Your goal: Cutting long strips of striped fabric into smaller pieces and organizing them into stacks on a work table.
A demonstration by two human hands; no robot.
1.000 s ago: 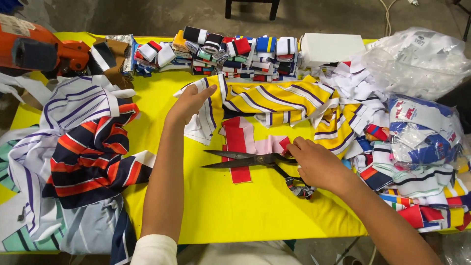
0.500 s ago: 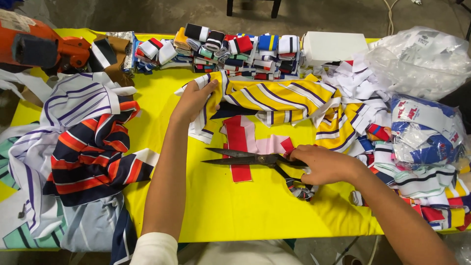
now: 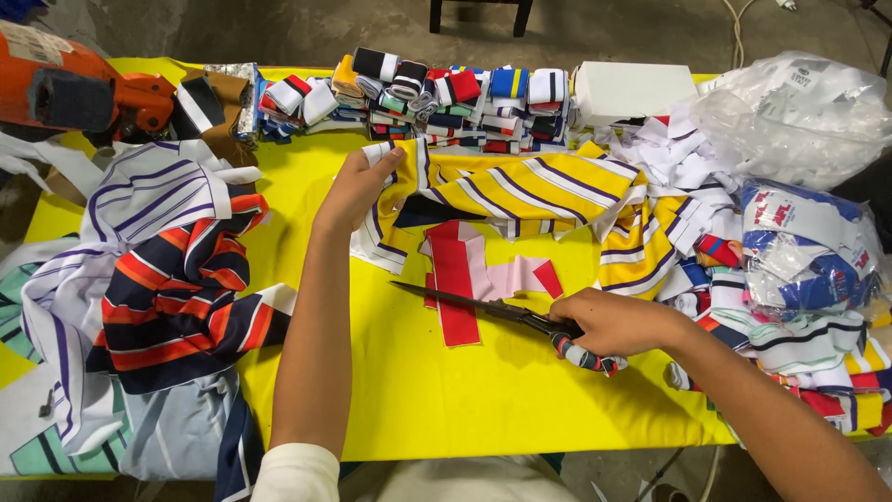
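- Since a second ago, the left hand [image 3: 358, 191] has closed its fingers on the edge of the yellow striped fabric [image 3: 520, 191], where it lay flatter on the cloth before; the scissors [image 3: 502, 314] have stayed almost in place.
- Left hand: fingers curled round the white-and-navy striped border of the yellow fabric, at the near-left corner of that piece, pinching it against the tabletop [image 3: 465, 400].
- Right hand [image 3: 618, 321]: wrapped round the handles of the scissors, which have a red, patterned grip; the blades lie low over the yellow tabletop and point left, looking nearly closed, their tips just beside the red and pink fabric pieces [image 3: 465, 279].
- Those red and pink pieces lie flat between the two hands, just in front of the yellow striped fabric.
- At the far edge stands a row of rolled striped fabric bands [image 3: 446, 98], with a white box [image 3: 636, 90] to their right.
- A crumpled clear plastic bag [image 3: 799, 112] sits at the far right, above a heap of mixed fabric scraps [image 3: 799, 270].
- To the left lies a pile of striped cloth [image 3: 177, 288] in navy, orange and white, and an orange machine [image 3: 74, 88] stands in the far-left corner.
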